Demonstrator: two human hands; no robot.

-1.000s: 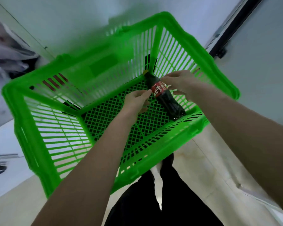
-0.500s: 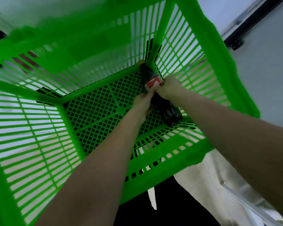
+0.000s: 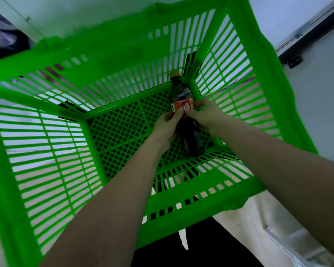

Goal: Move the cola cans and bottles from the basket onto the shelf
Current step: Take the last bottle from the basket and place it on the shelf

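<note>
Floor: pale tiles under green basket point(image 3: 268, 60).
Hands: left hand point(image 3: 167, 125), right hand point(image 3: 205, 114) clamped round cola bottle point(image 3: 183, 112), far-right corner.
Tip: lift straight, clear the rim.

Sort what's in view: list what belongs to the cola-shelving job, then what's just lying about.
Job:
dark plastic cola bottle with red label
green slatted plastic basket
left hand, holding bottle
right hand, holding bottle

Lying about:
black bracket on the wall
</note>
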